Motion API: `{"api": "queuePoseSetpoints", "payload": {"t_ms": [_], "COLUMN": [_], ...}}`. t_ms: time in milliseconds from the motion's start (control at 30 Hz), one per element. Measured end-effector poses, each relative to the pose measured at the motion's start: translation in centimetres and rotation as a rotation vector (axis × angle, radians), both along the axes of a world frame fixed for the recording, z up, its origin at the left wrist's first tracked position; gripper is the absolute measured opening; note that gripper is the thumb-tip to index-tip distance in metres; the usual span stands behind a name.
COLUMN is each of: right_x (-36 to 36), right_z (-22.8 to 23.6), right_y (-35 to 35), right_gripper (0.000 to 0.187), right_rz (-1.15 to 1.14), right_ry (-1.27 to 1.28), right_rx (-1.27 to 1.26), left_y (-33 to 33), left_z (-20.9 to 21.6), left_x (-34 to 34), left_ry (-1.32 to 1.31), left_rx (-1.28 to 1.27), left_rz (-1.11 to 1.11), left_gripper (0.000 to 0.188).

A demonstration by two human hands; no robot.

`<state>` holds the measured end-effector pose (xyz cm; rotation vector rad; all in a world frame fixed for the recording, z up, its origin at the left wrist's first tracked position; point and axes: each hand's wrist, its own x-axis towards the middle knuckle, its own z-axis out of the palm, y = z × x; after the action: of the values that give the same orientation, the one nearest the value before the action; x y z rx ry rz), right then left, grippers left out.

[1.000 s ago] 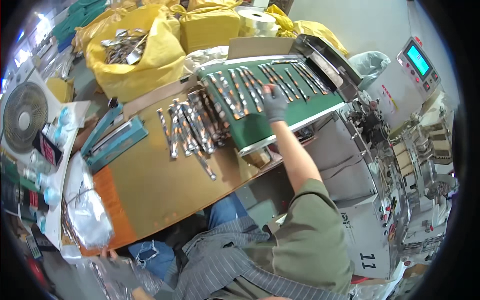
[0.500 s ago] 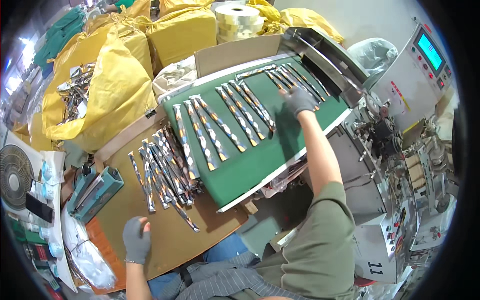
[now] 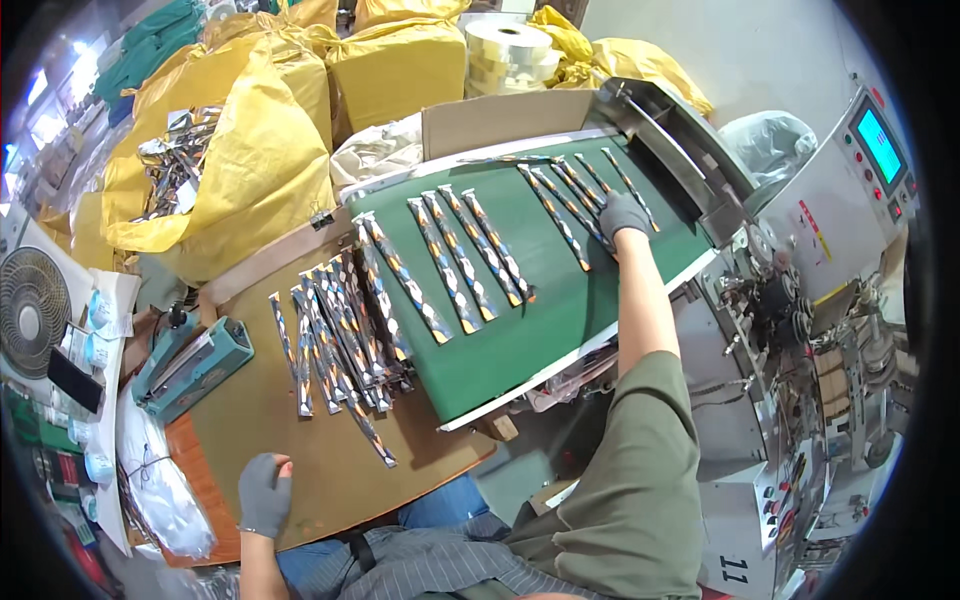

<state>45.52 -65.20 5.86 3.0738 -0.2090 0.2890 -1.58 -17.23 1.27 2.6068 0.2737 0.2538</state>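
My right hand (image 3: 624, 216), in a grey fingerless glove, is over the right part of the green conveyor belt (image 3: 560, 320). It touches or nearly touches several slim patterned packets (image 3: 556, 217); its fingers are hidden under the back of the hand. More long packets (image 3: 452, 265) with white, orange and dark diamonds lie slanted across the belt's left half. My left hand (image 3: 266, 495), gloved the same way, hovers at the brown table's (image 3: 420, 470) near left side with thumb and fingers loosely apart and nothing visible in it. Beyond it lies a heap of packets (image 3: 340, 335).
A teal sealer-like device (image 3: 195, 370) stands left of the heap, beside a fan (image 3: 35, 310). Yellow sacks (image 3: 255, 130) and clear film rolls (image 3: 510, 55) are behind the belt. Machinery with a control screen (image 3: 878, 145) fills the right. A metal housing (image 3: 680, 150) borders the belt's right end.
My right hand has moved right along the belt toward the far-right packets. The packets on the belt's left have slid slightly left. My left hand stays nearly still; the view has shifted a little.
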Motion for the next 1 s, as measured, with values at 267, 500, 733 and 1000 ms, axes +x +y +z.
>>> {"api": "queuePoseSetpoints", "payload": {"t_ms": [267,500,733,1000], "right_x": [-1.1,-8.3,-27.6,-36.8], "right_z": [2.2,5.8,5.8,3.5], "right_y": [3.3,4.9,16.5,21.8], "right_gripper": [0.024,0.013,0.012,0.026], "right_rz": [0.194,0.550,1.489,0.825], "right_ry": [0.162,-0.483,-0.472,-0.035], "right_rx": [-0.180,0.035,0.115,1.256], "left_y": [-1.1,-1.9,-8.8,-9.4], "left_z": [1.0,3.2,4.8,6.2], "left_x": [0.2,0.1,5.6,-3.6], "left_ry": [-0.058,0.150,0.760,0.472], "left_rx": [-0.016,-0.675,-2.140,-1.481], "left_rz": [0.003,0.207,-0.397,-0.140], "left_gripper": [0.006,0.030,0.097,0.046]}}
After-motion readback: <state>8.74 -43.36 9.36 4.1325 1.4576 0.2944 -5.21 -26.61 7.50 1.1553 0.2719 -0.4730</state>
